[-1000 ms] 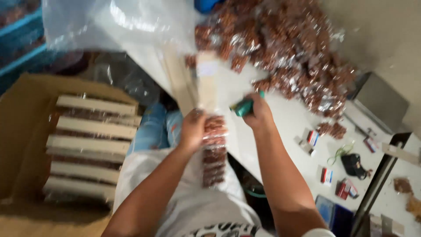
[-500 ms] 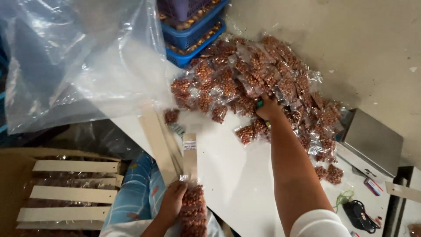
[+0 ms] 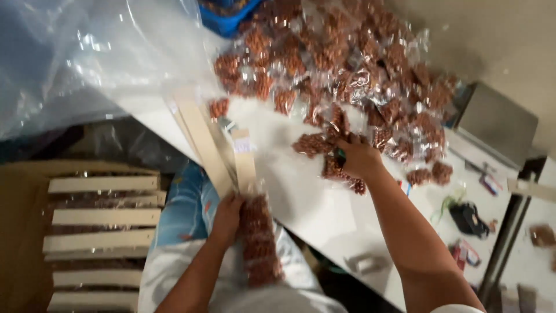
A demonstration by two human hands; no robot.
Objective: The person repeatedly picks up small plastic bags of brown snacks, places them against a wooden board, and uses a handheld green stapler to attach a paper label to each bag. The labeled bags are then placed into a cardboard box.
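While the left hand (image 3: 227, 213) is sitting low at the table edge, it is gripping the top of a hanging strip of peanut packets (image 3: 259, 239), fingers curled shut around it just below the cardboard header strip (image 3: 244, 165). The strip is dangling down from that hand over the person's lap, right of the wrist.

The right hand (image 3: 359, 157) is reaching out over the white table (image 3: 301, 203), well apart from the left. It is closing on a few small peanut packets (image 3: 339, 168) at the near edge of the big pile of packets (image 3: 347, 75); packets are lying under and just left of the fingers. A dark green thing is showing at the thumb side, too blurred to identify. Exact finger pinch: cannot tell beyond curled on the packets.

The pile is spreading across the far side of the table, above and around the right hand. A loose clear plastic bag (image 3: 87, 58) is lying far left. A cardboard box (image 3: 23, 232) holding finished strips with pale headers (image 3: 104, 217) is sitting on the floor left of the left arm. A grey scale (image 3: 498, 122) is standing at right.
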